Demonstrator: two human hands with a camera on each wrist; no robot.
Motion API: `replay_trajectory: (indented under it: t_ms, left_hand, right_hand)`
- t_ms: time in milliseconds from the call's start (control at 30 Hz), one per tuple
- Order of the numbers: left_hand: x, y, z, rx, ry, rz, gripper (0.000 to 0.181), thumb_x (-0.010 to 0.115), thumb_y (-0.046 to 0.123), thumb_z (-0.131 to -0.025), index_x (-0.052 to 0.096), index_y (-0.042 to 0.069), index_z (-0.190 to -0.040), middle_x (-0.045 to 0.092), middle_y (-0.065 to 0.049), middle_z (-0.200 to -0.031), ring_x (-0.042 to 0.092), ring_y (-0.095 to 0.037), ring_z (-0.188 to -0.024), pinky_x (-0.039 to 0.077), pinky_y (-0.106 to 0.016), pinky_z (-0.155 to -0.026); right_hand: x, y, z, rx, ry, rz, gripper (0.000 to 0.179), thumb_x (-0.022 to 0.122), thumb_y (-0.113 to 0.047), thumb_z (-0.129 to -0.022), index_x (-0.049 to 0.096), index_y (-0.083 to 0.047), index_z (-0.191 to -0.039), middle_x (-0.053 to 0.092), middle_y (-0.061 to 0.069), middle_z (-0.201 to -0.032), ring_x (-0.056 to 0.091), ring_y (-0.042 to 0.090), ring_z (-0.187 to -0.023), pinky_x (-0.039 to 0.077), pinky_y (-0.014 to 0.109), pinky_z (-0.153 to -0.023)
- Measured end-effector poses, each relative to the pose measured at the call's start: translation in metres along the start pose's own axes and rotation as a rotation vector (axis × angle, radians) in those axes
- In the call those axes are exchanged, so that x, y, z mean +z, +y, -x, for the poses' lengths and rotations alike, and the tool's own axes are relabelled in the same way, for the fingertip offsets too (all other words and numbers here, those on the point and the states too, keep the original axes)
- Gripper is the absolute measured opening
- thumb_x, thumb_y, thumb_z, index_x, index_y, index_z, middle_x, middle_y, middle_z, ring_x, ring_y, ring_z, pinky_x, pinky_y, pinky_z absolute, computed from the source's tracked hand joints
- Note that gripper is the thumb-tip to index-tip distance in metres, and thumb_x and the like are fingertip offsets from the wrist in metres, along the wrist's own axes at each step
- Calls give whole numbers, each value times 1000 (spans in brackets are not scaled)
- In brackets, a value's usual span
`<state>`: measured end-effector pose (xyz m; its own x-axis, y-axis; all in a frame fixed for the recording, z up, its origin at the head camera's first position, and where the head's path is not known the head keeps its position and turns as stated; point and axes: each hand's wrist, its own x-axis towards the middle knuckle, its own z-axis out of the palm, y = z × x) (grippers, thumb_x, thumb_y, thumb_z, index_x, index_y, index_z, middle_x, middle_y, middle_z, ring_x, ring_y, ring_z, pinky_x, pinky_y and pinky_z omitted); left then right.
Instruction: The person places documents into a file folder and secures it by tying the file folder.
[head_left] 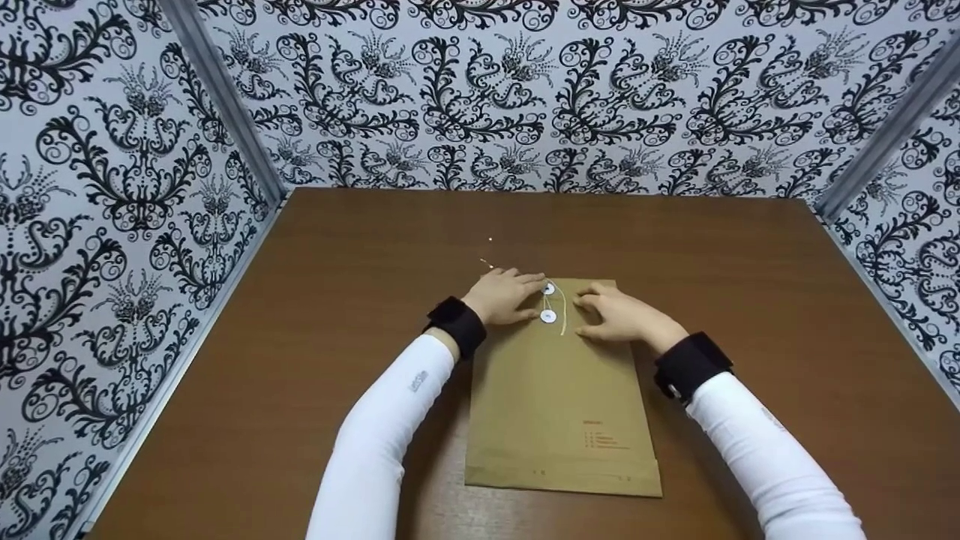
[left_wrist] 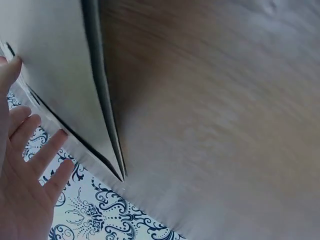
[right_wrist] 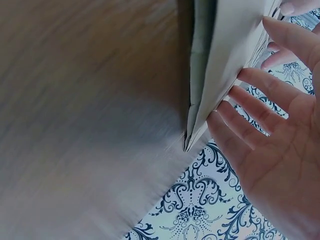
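Observation:
A brown paper document envelope (head_left: 555,390) lies flat on the table. Near its far end are two white paper buttons, an upper one (head_left: 550,288) and a lower one (head_left: 548,316), with a thin string (head_left: 563,311) trailing to their right. My left hand (head_left: 506,295) rests over the envelope's far left corner, fingers extended beside the upper button. On the other side my right hand (head_left: 619,313) touches the far right part, its fingers slightly bent. In the right wrist view, fingertips of the right hand (right_wrist: 285,150) meet the envelope (right_wrist: 230,55), whose side edge shows layered folds.
Brown wooden table (head_left: 360,255) surrounds the envelope. Patterned black-and-white panels (head_left: 517,90) stand behind and at both sides, joined by grey posts (head_left: 225,90). A small bright speck (head_left: 490,239) shows on the tabletop beyond the left hand.

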<state>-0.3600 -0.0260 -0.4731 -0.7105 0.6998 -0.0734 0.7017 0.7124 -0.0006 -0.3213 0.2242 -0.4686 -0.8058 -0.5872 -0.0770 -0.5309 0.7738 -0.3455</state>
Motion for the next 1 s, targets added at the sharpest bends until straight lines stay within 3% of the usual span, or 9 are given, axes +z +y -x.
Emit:
replay_trajectory:
  t_ms: [100,200,333,467,733,1000]
  left_hand:
    - [3,-1,-1,-2,40,-28,54,55,39,-105,48,18,-154,48,0,-161,50,-32,-144,40,-49,-120]
    - [6,-1,0,15,121,-93,42,56,29,-105,59,17,-145,60,0,-150,58,-27,-134,47,-47,-113]
    - [8,0,0,64,277,-257,28,56,19,-102,73,17,-124,73,2,-125,69,-22,-112,55,-39,-95]
    - [9,0,0,102,373,-389,26,52,16,-99,78,18,-107,76,2,-106,71,-19,-96,56,-34,-83]
    - [8,0,4,142,379,-524,25,58,17,-95,80,20,-84,77,5,-93,72,-15,-84,55,-28,-74]
    - [8,-3,10,180,414,-543,25,60,16,-93,78,22,-76,76,6,-89,72,-14,-76,53,-28,-70]
  right_hand:
    - [-1,0,-1,3,-1,5,58,70,-25,-94,56,9,-139,50,31,-146,50,50,-136,43,58,-114]
    - [-1,0,-1,9,-5,6,59,70,-26,-94,56,8,-140,50,31,-147,50,50,-136,43,58,-114]
    - [-1,0,-1,0,-2,8,59,70,-26,-94,56,9,-139,50,31,-145,51,50,-135,43,58,-114]
    - [0,0,0,4,-1,0,60,71,-26,-93,56,9,-140,50,31,-146,51,50,-135,43,58,-114]
    - [0,1,1,37,-15,-7,60,70,-28,-95,55,6,-141,48,29,-150,48,48,-139,43,58,-114]
    - [0,1,2,39,-12,-6,61,70,-29,-95,54,6,-143,47,29,-150,48,49,-139,43,58,-114]
